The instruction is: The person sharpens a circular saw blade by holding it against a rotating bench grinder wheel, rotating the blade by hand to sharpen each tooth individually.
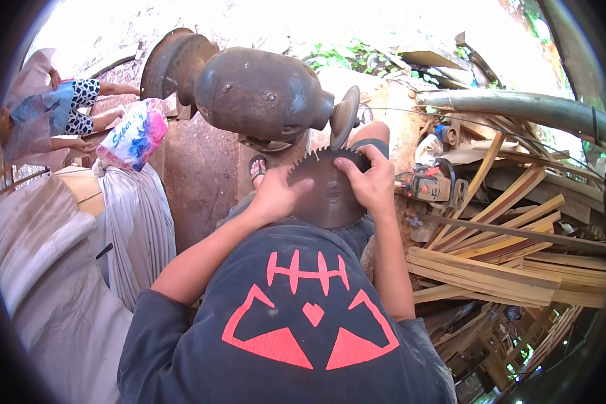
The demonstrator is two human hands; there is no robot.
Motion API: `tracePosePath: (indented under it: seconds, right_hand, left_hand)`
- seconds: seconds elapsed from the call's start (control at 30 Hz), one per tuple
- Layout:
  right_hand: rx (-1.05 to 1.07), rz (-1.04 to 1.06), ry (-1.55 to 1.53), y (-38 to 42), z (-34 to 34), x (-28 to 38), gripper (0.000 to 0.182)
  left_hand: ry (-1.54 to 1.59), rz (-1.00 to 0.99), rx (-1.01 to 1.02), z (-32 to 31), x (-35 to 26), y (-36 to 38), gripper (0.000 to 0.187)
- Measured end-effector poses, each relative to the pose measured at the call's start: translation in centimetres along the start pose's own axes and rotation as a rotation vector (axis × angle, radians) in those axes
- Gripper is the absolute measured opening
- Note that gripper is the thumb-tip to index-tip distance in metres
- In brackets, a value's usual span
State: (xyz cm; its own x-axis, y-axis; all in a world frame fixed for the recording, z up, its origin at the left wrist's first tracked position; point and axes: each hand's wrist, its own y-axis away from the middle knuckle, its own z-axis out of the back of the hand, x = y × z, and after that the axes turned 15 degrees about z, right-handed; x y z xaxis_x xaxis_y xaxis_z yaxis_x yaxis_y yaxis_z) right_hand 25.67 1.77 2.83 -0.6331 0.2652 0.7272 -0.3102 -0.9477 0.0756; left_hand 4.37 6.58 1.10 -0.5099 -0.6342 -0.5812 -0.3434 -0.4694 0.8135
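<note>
A dark circular saw blade [326, 195] with a toothed rim and a centre hole is held flat in front of my body. My left hand [281, 194] grips its left edge, thumb lying on the face. On the right, my right hand [368, 176] pinches the upper edge, its thumb pressed on the face near the teeth. The blade's top teeth are right at a thin grinding wheel [345, 118]. That wheel sits on the shaft of a large rusty bench grinder motor [259, 94]. The fingers under the blade are hidden.
Stacked wooden strips [485, 276] lie at the right, beside an orange chainsaw [427, 183]. A grey pipe [512, 104] runs above them. At the left, another person [47, 111] is near a plastic bag [133, 135] and draped cloth [131, 222].
</note>
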Motion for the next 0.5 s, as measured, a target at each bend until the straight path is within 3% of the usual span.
tracePosePath:
  seconds: [0.1, 0.2, 0.4, 0.5]
  right_hand:
    - [-0.003, 0.007, 0.011, 0.06, 0.03, 0.11, 0.041]
    - [0.03, -0.037, -0.012, -0.13, 0.39, 0.72, 0.052]
    - [0.036, -0.046, -0.008, -0.13, 0.37, 0.54, 0.052]
    - [-0.012, 0.017, 0.008, 0.22, -0.15, -0.27, 0.041]
  left_hand:
    - [0.018, 0.0, 0.003, -0.07, 0.03, 0.1, 0.038]
    - [-0.012, -0.02, -0.002, -0.1, 0.21, -0.1, 0.036]
    - [-0.005, 0.037, 0.017, -0.17, 0.52, -0.48, 0.033]
    - [0.046, 0.021, 0.039, -0.27, 0.4, -0.12, 0.032]
